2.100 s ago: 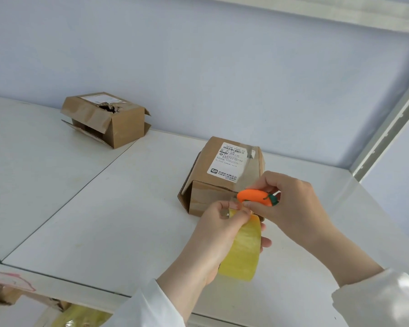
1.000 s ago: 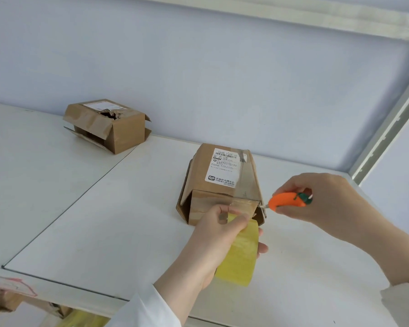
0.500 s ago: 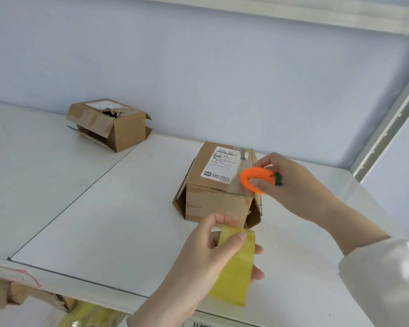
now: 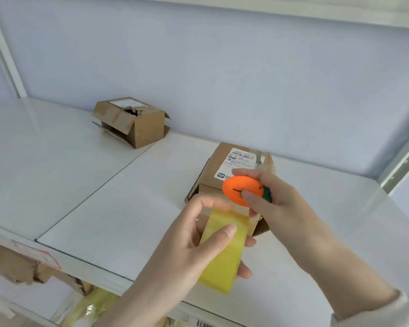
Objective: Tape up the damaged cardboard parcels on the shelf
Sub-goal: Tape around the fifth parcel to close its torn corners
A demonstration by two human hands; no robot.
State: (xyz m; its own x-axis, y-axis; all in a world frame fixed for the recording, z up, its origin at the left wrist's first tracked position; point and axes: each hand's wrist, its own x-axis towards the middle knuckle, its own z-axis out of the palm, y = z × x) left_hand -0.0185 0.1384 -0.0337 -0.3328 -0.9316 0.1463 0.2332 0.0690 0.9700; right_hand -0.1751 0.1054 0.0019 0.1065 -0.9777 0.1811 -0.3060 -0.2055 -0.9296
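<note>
A brown cardboard parcel [image 4: 222, 161] with a white label stands on the white shelf [image 4: 104, 197], its front flap loose. My left hand [image 4: 187, 246] grips a yellow tape roll [image 4: 224, 253] just in front of the parcel, thumb across the roll's face. My right hand [image 4: 276, 201] pinches a small orange carrot-shaped cutter [image 4: 239, 190] over the parcel's front edge, right above the roll. A second parcel [image 4: 130, 121] with a torn hole in its top and open flaps sits at the back left.
The shelf's back wall is pale blue. A white upright [image 4: 401, 159] stands at the right and another at the far left. Below the shelf's front edge lie crumpled cardboard [image 4: 17, 263] and yellow packaging [image 4: 92, 305].
My right hand swung out to the right with the cutter, then came back over the parcel's front. My left hand drew the tape roll back from the parcel toward me.
</note>
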